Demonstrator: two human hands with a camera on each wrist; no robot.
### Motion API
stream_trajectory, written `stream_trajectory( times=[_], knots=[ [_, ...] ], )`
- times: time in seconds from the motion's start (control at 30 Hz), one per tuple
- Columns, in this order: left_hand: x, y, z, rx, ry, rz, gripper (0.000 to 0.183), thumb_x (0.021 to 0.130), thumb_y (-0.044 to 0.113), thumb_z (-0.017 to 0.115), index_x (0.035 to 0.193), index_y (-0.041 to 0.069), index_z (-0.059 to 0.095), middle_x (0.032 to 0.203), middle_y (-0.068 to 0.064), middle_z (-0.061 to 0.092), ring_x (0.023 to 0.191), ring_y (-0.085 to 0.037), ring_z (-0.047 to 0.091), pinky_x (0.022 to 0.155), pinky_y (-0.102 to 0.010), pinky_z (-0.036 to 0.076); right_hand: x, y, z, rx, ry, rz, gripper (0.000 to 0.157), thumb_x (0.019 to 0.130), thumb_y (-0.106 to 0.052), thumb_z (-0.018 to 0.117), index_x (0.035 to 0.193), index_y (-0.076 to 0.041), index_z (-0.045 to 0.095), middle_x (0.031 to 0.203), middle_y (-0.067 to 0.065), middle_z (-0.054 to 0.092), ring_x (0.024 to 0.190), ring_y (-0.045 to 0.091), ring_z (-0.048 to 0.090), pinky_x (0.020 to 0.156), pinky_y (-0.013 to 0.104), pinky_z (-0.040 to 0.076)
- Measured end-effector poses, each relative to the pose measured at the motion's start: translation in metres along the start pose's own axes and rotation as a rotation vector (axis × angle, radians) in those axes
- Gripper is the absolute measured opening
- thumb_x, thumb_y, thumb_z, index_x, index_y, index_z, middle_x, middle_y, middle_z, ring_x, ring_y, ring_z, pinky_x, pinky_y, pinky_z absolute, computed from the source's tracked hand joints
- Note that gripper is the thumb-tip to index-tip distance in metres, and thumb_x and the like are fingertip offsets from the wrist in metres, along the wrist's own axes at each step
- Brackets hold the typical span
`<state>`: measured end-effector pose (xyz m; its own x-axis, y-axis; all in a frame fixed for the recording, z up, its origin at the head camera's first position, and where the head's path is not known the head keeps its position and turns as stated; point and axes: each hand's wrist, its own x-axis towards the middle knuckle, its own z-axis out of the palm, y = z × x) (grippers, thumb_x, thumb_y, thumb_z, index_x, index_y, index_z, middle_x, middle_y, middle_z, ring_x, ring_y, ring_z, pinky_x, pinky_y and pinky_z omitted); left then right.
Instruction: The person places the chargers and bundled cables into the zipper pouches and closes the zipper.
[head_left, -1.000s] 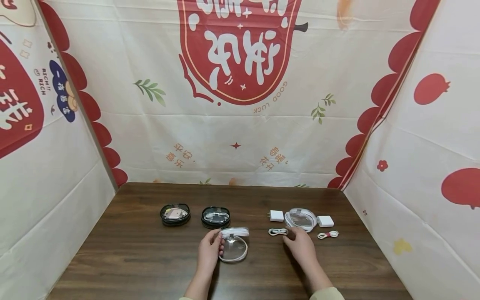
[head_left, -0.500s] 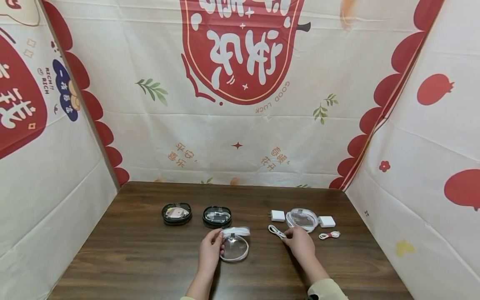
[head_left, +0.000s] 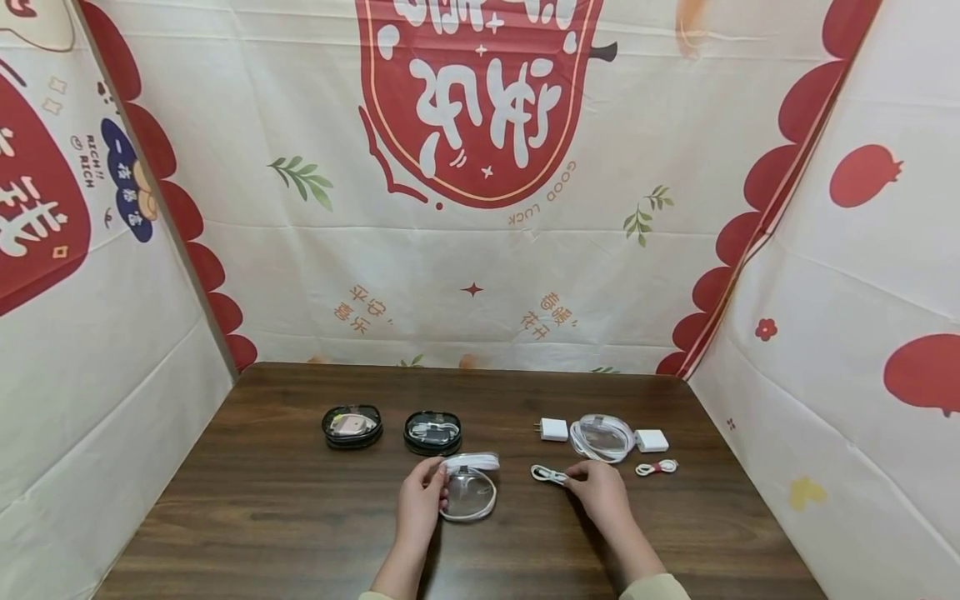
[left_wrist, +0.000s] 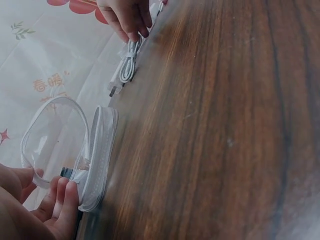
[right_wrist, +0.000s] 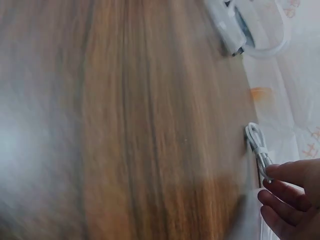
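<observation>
Hands (head_left: 420,498) (head_left: 597,490), seemingly at pick-up, hold an open case (head_left: 468,492) (left) and white cable (head_left: 546,474) (right), which likely next need bringing together.

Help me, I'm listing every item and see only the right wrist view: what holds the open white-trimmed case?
Observer: The left hand grips the open white-trimmed case.
Operator: Besides the white cable pinched by the right hand, is there another?
Observer: Yes, a red-tied cable lies on the table, right of that hand in the head view.
Operator: Any chargers?
Observer: Two: a left charger and a right charger, flanking another white-trimmed case.
</observation>
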<state>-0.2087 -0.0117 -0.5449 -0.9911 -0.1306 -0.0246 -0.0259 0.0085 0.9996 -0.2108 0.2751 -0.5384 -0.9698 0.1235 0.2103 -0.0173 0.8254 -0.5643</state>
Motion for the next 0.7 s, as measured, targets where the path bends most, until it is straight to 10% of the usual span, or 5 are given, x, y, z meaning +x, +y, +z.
stream_trajectory(
  times=[0.7],
  knots=[
    [-0.014,0.003,0.017,-0.035,-0.088,-0.008,0.021,0.096,0.004,0.058,0.113,-0.006,0.063,0.086,-0.017,0.062,0.066,-0.018,0.058,0.055,-0.030,0.055,-0.032,-0.053,0.020,0.250,0.081,-0.204,0.018,0.070,0.005,0.082,0.075,-0.011,0.075,0.076,-0.010,0.067,0.074,0.009,0.063,0.069,0.028,0.053]
  ],
)
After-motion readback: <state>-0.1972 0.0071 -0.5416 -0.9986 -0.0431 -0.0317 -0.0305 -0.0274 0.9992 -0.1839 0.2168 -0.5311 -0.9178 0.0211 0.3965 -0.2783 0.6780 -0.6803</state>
